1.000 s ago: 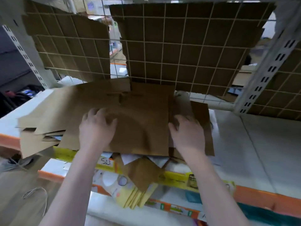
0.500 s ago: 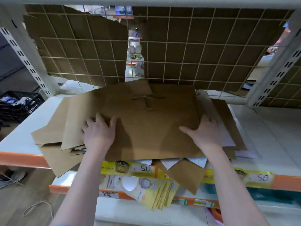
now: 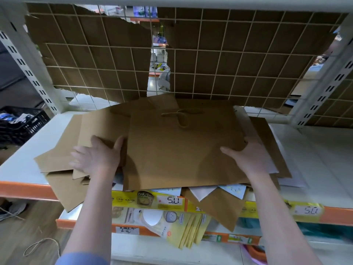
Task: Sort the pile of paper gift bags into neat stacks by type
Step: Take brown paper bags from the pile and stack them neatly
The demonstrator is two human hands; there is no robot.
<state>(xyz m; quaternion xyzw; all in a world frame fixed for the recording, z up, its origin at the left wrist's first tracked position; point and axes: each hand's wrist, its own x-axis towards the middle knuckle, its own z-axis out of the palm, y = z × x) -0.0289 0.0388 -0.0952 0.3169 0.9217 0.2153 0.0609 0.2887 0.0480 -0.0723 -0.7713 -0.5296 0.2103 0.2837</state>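
Sliding off the top bag [image 3: 181, 150], the left hand [image 3: 95, 157] now butts its 9 o'clock edge, fingers spread; the right hand [image 3: 248, 157] grips the 3 o'clock edge, seemingly ready to lift.

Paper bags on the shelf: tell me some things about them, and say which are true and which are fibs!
1. The top brown bag has a twisted paper handle lying on it. True.
2. The bags are all in neat stacks. False: the pile is crooked, and some bags hang over the front edge of the shelf.
3. The left hand is at the top bag's left edge and the right hand is at its right edge. True.
4. The bags are inside a box. False: they lie on the white shelf, and the black crate stands off to the left.
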